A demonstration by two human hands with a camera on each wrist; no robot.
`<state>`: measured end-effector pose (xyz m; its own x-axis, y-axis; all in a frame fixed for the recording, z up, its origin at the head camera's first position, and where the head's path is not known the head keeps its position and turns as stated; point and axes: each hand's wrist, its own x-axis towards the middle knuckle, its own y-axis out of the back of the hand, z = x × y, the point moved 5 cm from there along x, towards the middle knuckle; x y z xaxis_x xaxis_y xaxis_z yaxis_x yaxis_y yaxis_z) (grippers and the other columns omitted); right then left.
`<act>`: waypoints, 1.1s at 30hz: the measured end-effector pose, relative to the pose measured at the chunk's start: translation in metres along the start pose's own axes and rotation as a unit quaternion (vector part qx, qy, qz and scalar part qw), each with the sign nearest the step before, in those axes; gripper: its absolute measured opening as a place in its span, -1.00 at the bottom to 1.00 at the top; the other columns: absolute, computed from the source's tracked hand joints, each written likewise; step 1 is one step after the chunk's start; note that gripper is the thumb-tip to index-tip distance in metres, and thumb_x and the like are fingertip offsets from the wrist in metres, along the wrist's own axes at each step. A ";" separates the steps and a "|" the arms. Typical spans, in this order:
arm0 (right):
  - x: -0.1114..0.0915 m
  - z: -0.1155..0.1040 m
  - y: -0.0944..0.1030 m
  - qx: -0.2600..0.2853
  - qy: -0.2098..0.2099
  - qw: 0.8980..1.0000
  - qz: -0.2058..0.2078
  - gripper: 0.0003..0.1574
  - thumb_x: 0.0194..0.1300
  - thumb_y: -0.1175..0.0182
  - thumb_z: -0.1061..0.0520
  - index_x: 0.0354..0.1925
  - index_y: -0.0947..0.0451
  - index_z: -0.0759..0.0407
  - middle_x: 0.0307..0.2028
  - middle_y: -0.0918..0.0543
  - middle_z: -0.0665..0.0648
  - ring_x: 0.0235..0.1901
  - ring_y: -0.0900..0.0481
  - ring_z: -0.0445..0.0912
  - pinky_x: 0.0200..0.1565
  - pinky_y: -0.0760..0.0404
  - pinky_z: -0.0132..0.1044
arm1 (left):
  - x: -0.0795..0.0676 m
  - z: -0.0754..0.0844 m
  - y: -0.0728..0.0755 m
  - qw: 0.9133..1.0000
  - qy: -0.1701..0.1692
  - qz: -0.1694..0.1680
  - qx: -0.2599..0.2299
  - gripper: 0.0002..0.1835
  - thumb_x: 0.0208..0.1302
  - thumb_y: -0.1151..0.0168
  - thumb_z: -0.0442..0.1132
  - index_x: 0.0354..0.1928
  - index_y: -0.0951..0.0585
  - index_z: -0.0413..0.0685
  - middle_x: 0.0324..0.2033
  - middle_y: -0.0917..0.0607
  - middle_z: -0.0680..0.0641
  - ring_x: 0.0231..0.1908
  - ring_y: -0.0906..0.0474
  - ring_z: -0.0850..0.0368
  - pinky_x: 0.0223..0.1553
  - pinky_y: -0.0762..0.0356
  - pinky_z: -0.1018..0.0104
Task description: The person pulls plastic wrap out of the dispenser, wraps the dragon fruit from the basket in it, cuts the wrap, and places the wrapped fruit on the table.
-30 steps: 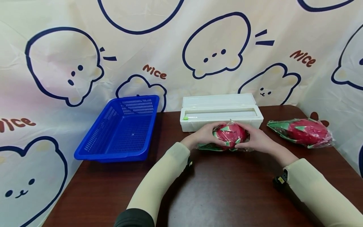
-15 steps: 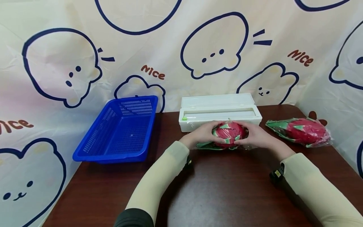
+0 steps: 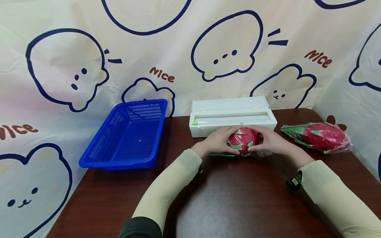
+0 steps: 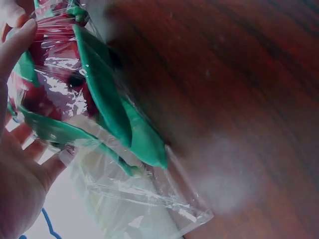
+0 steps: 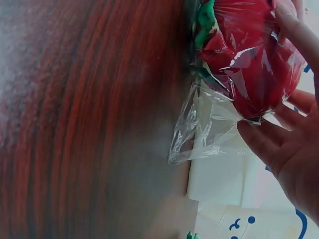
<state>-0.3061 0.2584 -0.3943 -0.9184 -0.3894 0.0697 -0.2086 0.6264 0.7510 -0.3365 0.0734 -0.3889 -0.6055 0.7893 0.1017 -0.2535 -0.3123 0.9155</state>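
Observation:
A red dragon fruit (image 3: 243,138) with green scales, wrapped in clear plastic film, is held between both hands in front of the white box. My left hand (image 3: 218,140) grips its left side, fingers over the top and thumb lower in front. On the other side my right hand (image 3: 272,142) holds it in the same way. In the left wrist view, green leaf tips (image 4: 117,99) lie under the film, and a loose flap of film (image 4: 144,194) sticks out past them. Loose film (image 5: 199,129) also hangs beside the fruit's red end (image 5: 254,59) in the right wrist view.
Behind the hands stands a long white film box (image 3: 232,130) with its lid raised and a green slider (image 3: 194,123). A second wrapped dragon fruit (image 3: 319,137) lies at the right. The blue basket (image 3: 125,163) is at the left, on the dark wooden table (image 3: 232,205).
My left fingers have slid slightly to the right over the top of the dragon fruit. Both hands keep their hold at about the same place. The head view shifts a little.

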 end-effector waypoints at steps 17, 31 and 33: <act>-0.046 0.040 0.026 -0.017 -0.078 0.997 0.022 -0.09 0.09 -0.43 -0.19 0.25 -0.37 0.24 0.05 -0.57 0.32 0.01 -0.53 0.19 -0.03 -0.56 0.13 | 0.003 -0.007 0.002 1.000 0.005 0.001 -0.026 0.00 0.02 -0.49 0.12 0.48 -0.16 0.26 0.31 -0.36 0.04 0.25 -0.28 0.16 0.20 -0.31 0.28; -0.050 0.050 0.015 -0.049 -0.045 0.998 -0.002 -0.91 0.23 -0.33 0.22 -0.31 -0.59 0.07 -0.42 -0.63 -0.02 -0.42 -0.51 -0.08 -0.32 -0.55 -0.29 | -0.001 -0.011 -0.004 0.998 0.003 -0.001 -0.061 0.00 0.00 -0.49 0.13 0.47 -0.17 0.29 0.31 -0.36 0.03 0.24 -0.27 0.17 0.20 -0.34 0.26; -0.049 0.047 0.018 -0.035 -0.042 0.998 0.012 -0.92 0.24 -0.32 0.24 -0.29 -0.60 0.10 -0.41 -0.64 -0.01 -0.42 -0.55 -0.08 -0.32 -0.58 -0.33 | -0.001 -0.011 -0.004 0.998 0.001 0.001 -0.062 0.00 0.00 -0.50 0.12 0.47 -0.17 0.28 0.30 -0.37 0.03 0.23 -0.27 0.17 0.19 -0.33 0.27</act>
<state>-0.2805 0.3212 -0.4150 -0.9481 -0.3160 0.0354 -0.1652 0.5846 0.7943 -0.3431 0.0684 -0.3965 -0.6072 0.7880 0.1019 -0.3434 -0.3759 0.8607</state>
